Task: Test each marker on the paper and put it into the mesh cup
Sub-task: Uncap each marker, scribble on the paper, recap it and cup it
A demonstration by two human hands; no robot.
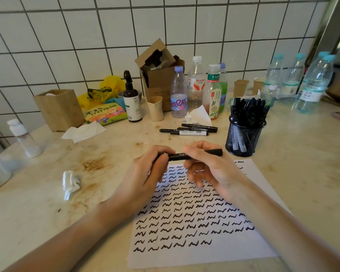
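A black marker (178,156) lies level in the air above the far end of the white paper (220,250), which is covered in rows of black squiggles. My left hand (145,173) grips its left end, and my right hand (206,167) pinches the barrel nearer its right end. I cannot tell whether the cap is on. The black mesh cup (243,137) stands to the right beyond the paper, full of several black markers. Three more markers (190,130) lie on the counter behind my hands.
Several bottles (196,89), paper cups (155,108), a cardboard box (161,79) and a wooden box (59,108) crowd the back of the stained counter. Crumpled tissues (70,183) lie to the left. More water bottles (310,85) stand at the far right.
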